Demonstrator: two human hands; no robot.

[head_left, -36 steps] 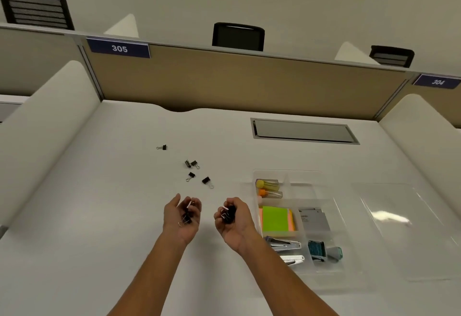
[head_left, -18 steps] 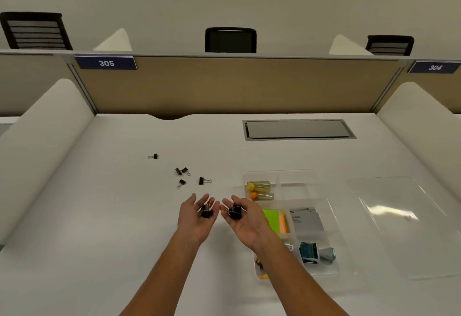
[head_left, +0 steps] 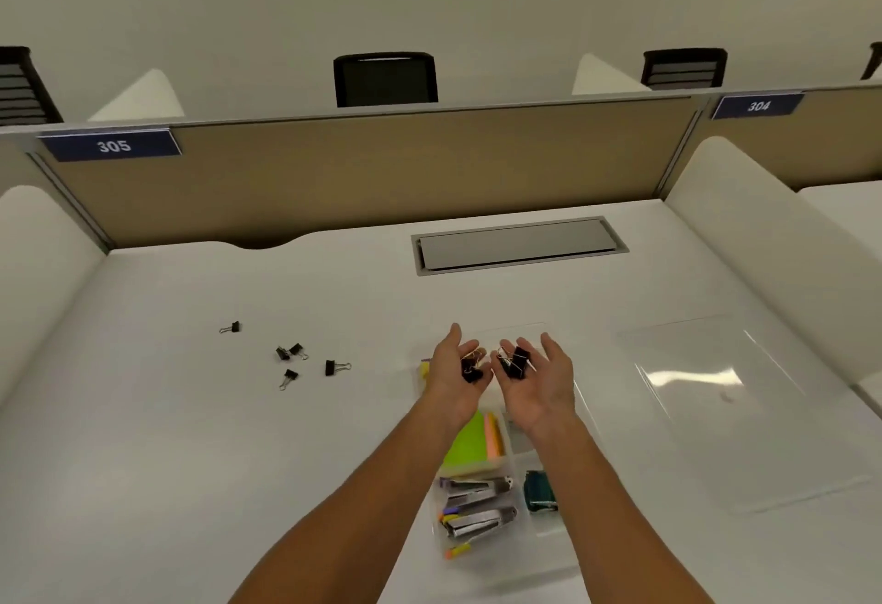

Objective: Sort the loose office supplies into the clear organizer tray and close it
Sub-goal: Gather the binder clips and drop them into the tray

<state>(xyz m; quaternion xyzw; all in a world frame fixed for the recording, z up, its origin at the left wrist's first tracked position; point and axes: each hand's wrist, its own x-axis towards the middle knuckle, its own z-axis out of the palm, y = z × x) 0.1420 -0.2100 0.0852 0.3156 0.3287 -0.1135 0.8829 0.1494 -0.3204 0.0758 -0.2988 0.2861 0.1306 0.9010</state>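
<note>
The clear organizer tray [head_left: 553, 541] lies on the white desk in front of me. My left hand [head_left: 453, 379] and my right hand [head_left: 544, 384] hover side by side, palms up, over its far compartments. Black binder clips [head_left: 472, 368] lie on my left palm and more black binder clips [head_left: 514, 360] lie on my right palm; the fingers of both hands are stretched out. Several loose binder clips [head_left: 290, 353] remain scattered on the desk to the left, one of them [head_left: 232, 327] farther out. My arms hide part of the tray.
The tray holds green and orange sticky notes [head_left: 470, 441], two staplers [head_left: 477, 503] and a teal item [head_left: 539, 491]. Its clear lid [head_left: 725, 408] lies flat on the desk to the right. A grey cable hatch [head_left: 520, 245] sits at the back, in front of the tan divider.
Both hands have moved right and forward from the bare desk to above the tray's far end. Their fingers have uncurled, so the clips now lie on flat palms.
</note>
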